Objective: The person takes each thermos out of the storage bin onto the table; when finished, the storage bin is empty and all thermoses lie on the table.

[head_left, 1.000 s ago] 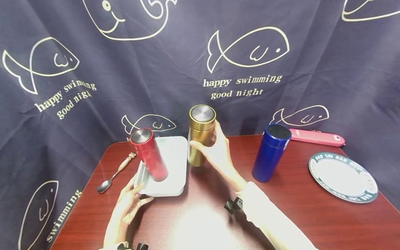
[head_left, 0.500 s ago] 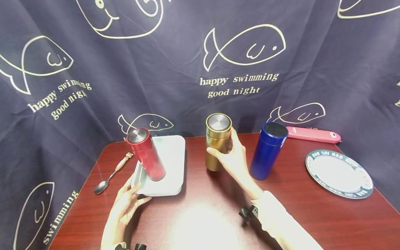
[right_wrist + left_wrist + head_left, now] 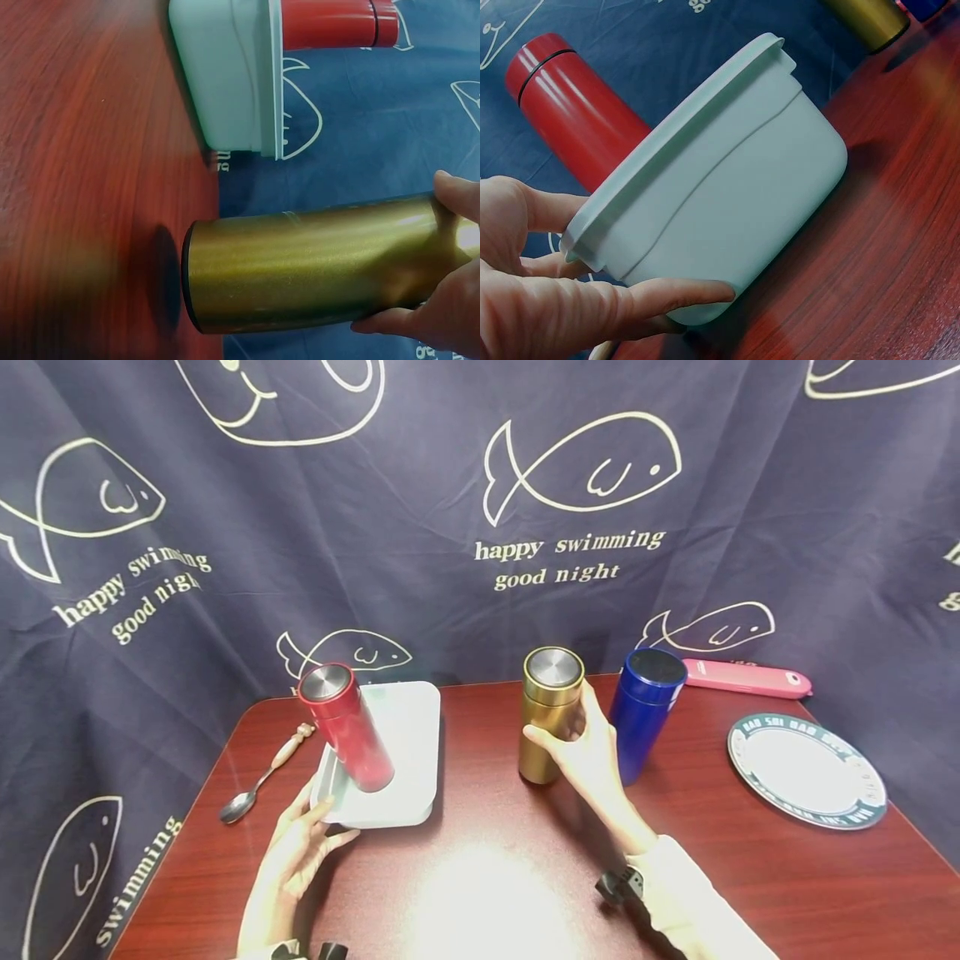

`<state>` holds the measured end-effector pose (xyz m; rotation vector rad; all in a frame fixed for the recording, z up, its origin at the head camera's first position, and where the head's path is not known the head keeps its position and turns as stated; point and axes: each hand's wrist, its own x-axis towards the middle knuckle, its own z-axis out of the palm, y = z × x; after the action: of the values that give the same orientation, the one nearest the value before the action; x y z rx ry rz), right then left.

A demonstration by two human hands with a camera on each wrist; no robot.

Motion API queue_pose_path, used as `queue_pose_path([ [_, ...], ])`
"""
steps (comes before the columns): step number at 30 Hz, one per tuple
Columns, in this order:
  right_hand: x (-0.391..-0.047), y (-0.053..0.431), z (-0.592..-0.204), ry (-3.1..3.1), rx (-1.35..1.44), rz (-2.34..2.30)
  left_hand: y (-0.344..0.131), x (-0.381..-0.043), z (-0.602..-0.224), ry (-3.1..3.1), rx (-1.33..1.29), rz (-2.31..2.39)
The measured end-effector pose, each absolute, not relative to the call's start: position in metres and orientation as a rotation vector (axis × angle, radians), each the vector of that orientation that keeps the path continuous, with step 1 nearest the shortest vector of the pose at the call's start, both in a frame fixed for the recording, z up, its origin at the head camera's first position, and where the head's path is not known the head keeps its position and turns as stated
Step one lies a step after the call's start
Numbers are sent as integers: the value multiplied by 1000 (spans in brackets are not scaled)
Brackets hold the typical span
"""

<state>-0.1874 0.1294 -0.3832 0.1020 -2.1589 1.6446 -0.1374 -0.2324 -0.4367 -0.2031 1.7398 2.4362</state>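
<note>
My right hand [image 3: 592,752] grips a gold thermos [image 3: 542,743] with a steel lid, held upright. In the right wrist view the thermos's black base [image 3: 189,277] is close over the table, its dark shadow just beside it. Just right of that hand stands a blue thermos [image 3: 643,718], partly hidden behind the fingers. My left hand [image 3: 296,843] holds the near left corner of a pale plastic box [image 3: 408,735], thumb [image 3: 682,291] along its side and fingers at the rim. A red thermos [image 3: 352,735] with a steel lid stands on the box.
A spoon [image 3: 262,781] with a light handle lies left of the box. At the back right lies a long pink case [image 3: 750,678]. A green-rimmed plate [image 3: 810,772] lies at the right. Dark fish-print cloth [image 3: 420,527] hangs behind the red-brown table [image 3: 480,827].
My right hand has carried the gold thermos rightward, from beside the box to near the blue thermos. The left hand keeps its hold on the box. The head view has shifted slightly.
</note>
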Motion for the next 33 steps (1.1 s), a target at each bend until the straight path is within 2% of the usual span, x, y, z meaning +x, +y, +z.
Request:
queue_pose_path([
  [33, -188, 137, -397, -2235, 49, 1635, -233, -139, -440, 1753, -203, 2410],
])
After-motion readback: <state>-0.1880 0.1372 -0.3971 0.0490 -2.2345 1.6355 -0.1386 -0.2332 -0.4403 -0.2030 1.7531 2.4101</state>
